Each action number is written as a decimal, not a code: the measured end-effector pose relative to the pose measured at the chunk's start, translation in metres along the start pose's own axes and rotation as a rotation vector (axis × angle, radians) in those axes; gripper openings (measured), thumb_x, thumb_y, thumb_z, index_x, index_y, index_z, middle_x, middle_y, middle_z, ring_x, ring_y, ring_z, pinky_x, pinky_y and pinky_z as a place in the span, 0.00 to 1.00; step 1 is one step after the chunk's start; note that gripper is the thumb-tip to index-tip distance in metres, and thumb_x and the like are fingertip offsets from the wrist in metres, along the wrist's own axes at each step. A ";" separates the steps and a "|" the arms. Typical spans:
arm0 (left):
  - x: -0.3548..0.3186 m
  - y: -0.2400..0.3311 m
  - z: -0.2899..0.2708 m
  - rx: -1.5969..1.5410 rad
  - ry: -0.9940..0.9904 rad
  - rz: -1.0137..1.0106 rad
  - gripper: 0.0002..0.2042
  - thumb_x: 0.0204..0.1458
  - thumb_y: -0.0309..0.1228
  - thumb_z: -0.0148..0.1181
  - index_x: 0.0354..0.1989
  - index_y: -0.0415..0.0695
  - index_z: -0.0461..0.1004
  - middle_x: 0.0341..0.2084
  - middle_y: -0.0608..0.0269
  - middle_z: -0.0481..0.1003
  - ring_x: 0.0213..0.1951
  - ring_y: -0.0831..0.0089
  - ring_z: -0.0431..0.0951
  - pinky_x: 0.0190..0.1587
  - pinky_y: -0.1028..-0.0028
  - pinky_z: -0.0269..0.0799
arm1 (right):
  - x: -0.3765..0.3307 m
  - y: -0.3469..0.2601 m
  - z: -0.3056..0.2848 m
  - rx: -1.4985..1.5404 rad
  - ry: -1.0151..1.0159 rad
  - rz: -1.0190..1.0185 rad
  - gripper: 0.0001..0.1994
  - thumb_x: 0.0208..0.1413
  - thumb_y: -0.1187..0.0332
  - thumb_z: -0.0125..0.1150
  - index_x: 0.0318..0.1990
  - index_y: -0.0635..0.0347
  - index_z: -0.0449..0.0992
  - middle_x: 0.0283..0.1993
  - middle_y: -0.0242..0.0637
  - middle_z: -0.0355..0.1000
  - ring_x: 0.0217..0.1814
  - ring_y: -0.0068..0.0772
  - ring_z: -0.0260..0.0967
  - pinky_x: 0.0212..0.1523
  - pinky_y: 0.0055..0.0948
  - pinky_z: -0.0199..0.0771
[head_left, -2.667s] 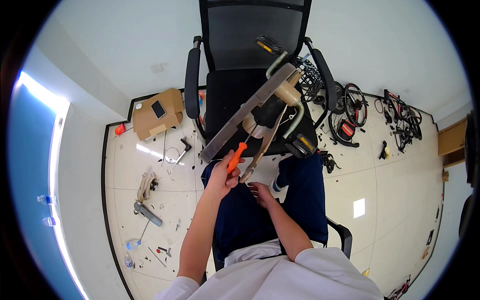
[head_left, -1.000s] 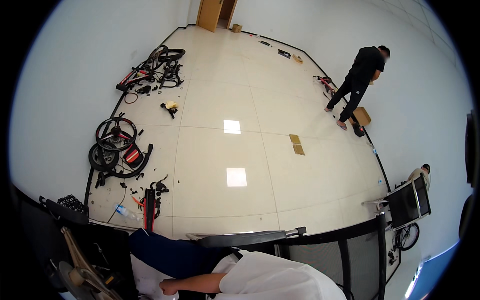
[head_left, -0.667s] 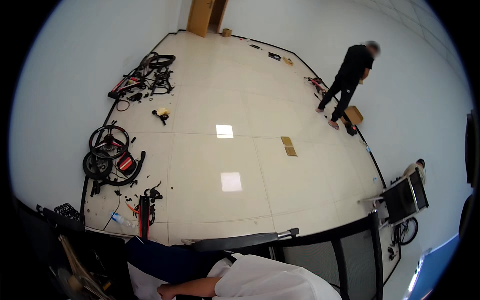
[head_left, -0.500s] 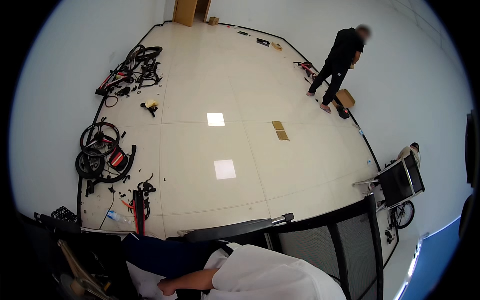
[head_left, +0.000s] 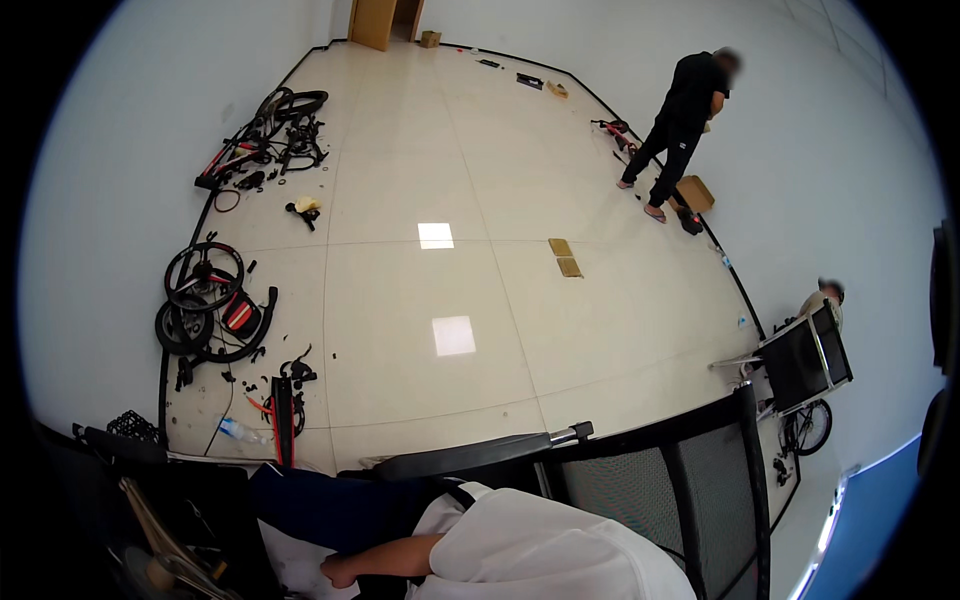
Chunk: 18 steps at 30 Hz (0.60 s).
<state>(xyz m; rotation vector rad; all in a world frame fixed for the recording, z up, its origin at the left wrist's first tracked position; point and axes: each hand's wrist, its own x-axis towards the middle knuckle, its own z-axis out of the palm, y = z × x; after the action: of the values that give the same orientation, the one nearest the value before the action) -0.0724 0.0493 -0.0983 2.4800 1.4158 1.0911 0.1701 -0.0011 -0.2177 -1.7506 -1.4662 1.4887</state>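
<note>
One right hand (head_left: 339, 572) of yours appeared part-curled; whether it held anything could not be told. One metal part (head_left: 152, 526) showed over the black seat (head_left: 225, 497), its long axis diagonal, pointing upper left. Two pads (head_left: 569, 267) lay beyond.

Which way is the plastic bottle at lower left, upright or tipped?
Tipped. The plastic bottle lies on its side, its long body stretched along the floor tiles.
</note>
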 end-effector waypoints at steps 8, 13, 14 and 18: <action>0.020 0.018 -0.001 -0.226 -0.016 -0.417 0.13 0.55 0.33 0.59 0.45 0.38 0.73 0.39 0.52 0.73 0.38 0.65 0.74 0.38 0.66 0.71 | 0.030 0.012 0.025 0.015 -0.080 0.078 0.10 0.40 0.70 0.54 0.28 0.67 0.77 0.33 0.53 0.76 0.37 0.52 0.74 0.38 0.45 0.73; 0.020 0.017 -0.003 -0.113 -0.033 -0.315 0.14 0.56 0.33 0.58 0.46 0.37 0.73 0.38 0.52 0.74 0.38 0.65 0.74 0.37 0.66 0.71 | 0.037 0.016 0.043 0.008 -0.110 0.010 0.11 0.40 0.69 0.54 0.27 0.66 0.78 0.31 0.51 0.76 0.34 0.50 0.74 0.36 0.45 0.72; 0.020 0.014 -0.007 -0.101 -0.027 -0.323 0.14 0.56 0.33 0.58 0.46 0.37 0.73 0.38 0.52 0.74 0.38 0.65 0.74 0.37 0.66 0.71 | 0.041 0.015 0.049 0.000 -0.120 -0.014 0.11 0.40 0.68 0.54 0.27 0.66 0.79 0.31 0.51 0.76 0.34 0.50 0.73 0.35 0.45 0.72; 0.016 0.008 0.003 -0.151 0.014 -0.365 0.14 0.56 0.34 0.57 0.46 0.37 0.73 0.38 0.52 0.74 0.37 0.64 0.74 0.37 0.66 0.71 | 0.060 0.034 0.066 -0.075 -0.126 -0.074 0.11 0.39 0.67 0.54 0.26 0.65 0.79 0.29 0.49 0.76 0.32 0.48 0.73 0.34 0.45 0.72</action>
<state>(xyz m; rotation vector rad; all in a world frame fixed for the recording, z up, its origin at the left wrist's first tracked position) -0.0596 0.0582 -0.0885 2.0110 1.6374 1.0904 0.1189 0.0189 -0.2959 -1.6513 -1.6514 1.5489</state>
